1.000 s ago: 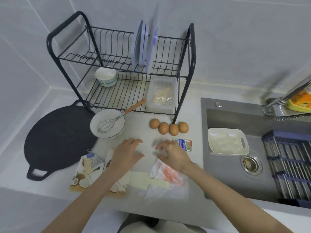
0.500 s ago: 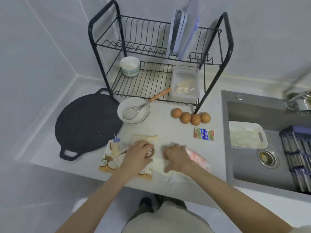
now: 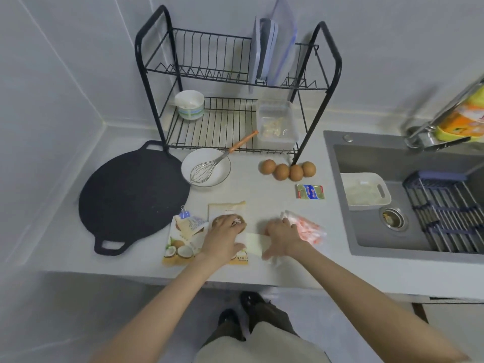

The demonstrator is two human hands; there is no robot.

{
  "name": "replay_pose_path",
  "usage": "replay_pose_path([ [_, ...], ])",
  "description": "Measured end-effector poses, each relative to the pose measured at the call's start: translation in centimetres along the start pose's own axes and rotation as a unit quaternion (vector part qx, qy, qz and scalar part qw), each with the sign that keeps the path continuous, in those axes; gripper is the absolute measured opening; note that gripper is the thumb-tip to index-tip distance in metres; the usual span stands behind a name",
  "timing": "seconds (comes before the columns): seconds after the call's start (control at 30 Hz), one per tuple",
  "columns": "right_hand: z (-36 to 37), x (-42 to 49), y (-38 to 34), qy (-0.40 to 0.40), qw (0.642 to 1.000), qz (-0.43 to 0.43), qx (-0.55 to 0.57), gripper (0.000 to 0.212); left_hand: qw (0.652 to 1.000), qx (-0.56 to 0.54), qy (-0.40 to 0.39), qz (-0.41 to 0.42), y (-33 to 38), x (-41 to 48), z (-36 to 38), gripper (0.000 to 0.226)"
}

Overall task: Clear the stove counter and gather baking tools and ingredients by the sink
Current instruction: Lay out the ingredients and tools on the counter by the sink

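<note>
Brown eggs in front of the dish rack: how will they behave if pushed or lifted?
The four brown eggs lie loose on the flat pale counter, nothing cupping them, so a push would probably set them rolling. They seem to touch in a row, so lifting one may shift its neighbours. Bare shells: likely fragile, wanting a gentle hold.

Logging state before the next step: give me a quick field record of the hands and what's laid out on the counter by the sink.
left hand: flat on beige packet
right hand: flat, fingers at clear pink-printed bag
between hands: pale yellow sheet
eggs: four, in a row by rack front leg
whisk: in white bowl, beside black pan
small packet: alone, near sink
sink: holds white tray
</note>
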State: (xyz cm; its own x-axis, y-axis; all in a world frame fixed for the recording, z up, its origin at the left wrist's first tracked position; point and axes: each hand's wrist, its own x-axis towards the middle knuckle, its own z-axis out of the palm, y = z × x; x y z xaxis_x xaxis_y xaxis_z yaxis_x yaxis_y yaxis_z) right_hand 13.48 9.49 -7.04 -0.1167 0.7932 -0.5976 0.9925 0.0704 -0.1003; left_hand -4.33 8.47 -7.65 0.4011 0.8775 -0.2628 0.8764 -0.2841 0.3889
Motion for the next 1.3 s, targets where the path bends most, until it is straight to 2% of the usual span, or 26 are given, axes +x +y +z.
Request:
replay_pose_path([
  [0.1, -0.5, 0.4, 0.5, 0.001, 0.997, 0.021, 0.07, 0.048, 1.0, -0.013, -0.005, -0.006, -0.2, -0.2, -0.2, 0.057],
  [0.2, -1.9, 0.5, 1.5, -0.001, 0.99, 0.037, 0.134, 0.021, 1.0, -0.019, -0.011, -0.007, -0.4, -0.2, -0.4, 0.055],
  [0.27, -3.2, 0.3, 2.3, 0.008, 0.986, 0.068, 0.15, 0.015, 1.0, -0.018, -0.014, -0.001, -0.5, -0.3, -0.5, 0.055],
  [0.37, -5.2, -0.1, 3.5, 0.056, 0.978, 0.116, 0.163, 0.027, 1.0, -0.016, -0.02, -0.006, -0.5, -0.1, -0.8, 0.053],
  [0.43, -6.2, 0.1, 4.0, 0.101, 0.974, 0.118, 0.167, 0.031, 0.999, -0.02, -0.013, -0.021, -0.5, 0.1, -1.3, 0.05],
  [0.63, -7.7, 1.7, 3.2, 0.154, 0.961, 0.059, 0.221, 0.025, 0.997, -0.036, 0.059, -0.022, 0.2, 1.8, -3.2, 0.046],
  [0.73, -8.3, 3.2, 2.3, 0.171, 0.953, 0.048, 0.246, 0.013, 0.997, -0.032, 0.065, -0.011, 0.4, 2.9, -3.7, 0.048],
  [0.8, -8.6, 4.4, 1.9, 0.173, 0.951, 0.038, 0.254, 0.009, 0.998, -0.026, 0.058, -0.008, 0.4, 3.5, -3.8, 0.049],
  [0.9, -8.6, 6.2, 1.5, 0.157, 0.947, 0.028, 0.279, 0.018, 0.999, -0.016, 0.041, -0.017, 0.0, 4.4, -3.6, 0.051],
  [1.03, -8.3, 8.8, 1.3, 0.132, 0.949, 0.013, 0.285, 0.02, 0.999, -0.015, 0.012, -0.039, -0.6, 5.8, -3.1, 0.052],
  [1.3, -7.8, 10.9, 1.9, 0.117, 0.956, -0.052, 0.266, 0.027, 0.999, -0.008, 0.013, -0.043, -0.6, 7.2, -3.0, 0.049],
])
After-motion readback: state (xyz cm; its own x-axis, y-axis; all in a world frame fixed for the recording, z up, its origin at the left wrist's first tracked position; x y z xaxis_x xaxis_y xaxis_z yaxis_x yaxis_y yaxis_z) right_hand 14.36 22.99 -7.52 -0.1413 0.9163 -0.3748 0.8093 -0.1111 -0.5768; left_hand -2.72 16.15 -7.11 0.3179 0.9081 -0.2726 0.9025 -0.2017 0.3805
